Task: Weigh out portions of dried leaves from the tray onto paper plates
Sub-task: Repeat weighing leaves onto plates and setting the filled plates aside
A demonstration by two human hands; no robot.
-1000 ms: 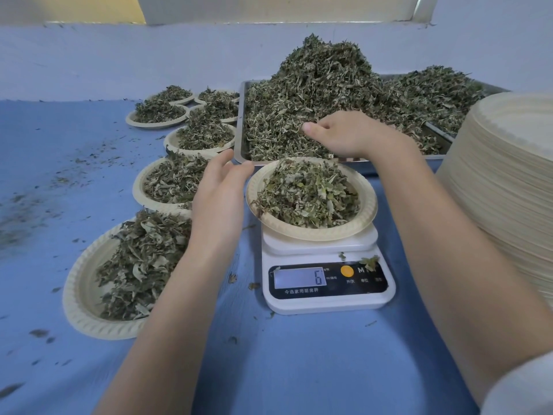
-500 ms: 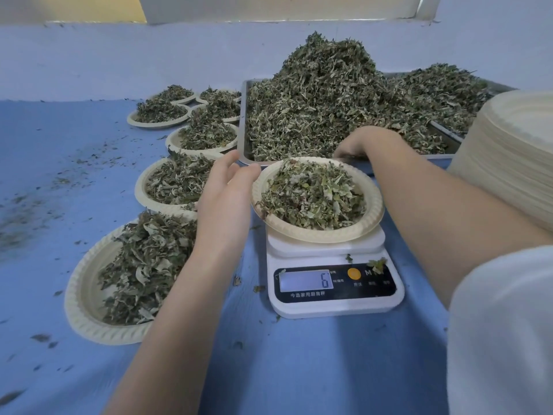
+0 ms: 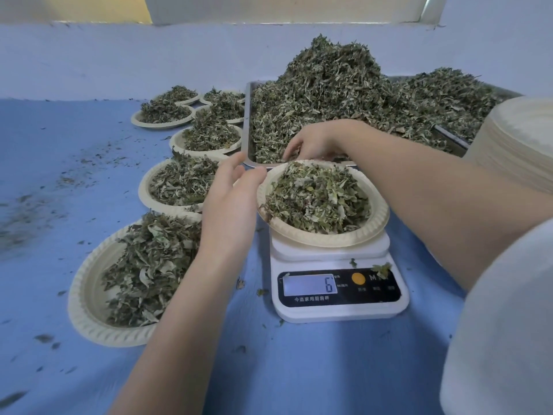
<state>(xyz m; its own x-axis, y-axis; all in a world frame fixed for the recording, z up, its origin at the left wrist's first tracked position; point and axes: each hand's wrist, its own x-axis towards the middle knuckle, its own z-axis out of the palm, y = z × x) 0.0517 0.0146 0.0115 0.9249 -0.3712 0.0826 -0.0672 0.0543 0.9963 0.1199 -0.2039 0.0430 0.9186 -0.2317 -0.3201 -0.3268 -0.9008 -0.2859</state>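
A paper plate (image 3: 372, 232) heaped with dried leaves (image 3: 317, 199) sits on a white kitchen scale (image 3: 338, 310) whose display reads 6. My left hand (image 3: 230, 205) lies against the plate's left rim, fingers straight and thumb touching the edge. My right hand (image 3: 314, 143) is just behind the plate's far rim, over the front edge of the metal tray (image 3: 247, 124). Its fingers curl down around a pinch of leaves. The tray holds a tall pile of dried leaves (image 3: 329, 85).
Several filled paper plates (image 3: 86, 298) line up on the blue cloth to the left of the scale, running back to the wall. A tall stack of empty paper plates (image 3: 520, 145) stands at the right. Leaf crumbs (image 3: 27, 217) are scattered at far left.
My right hand has come out of the tray's pile and moved left along the plate's far rim. My left hand has stayed at the plate's left rim. The scale still reads 6.
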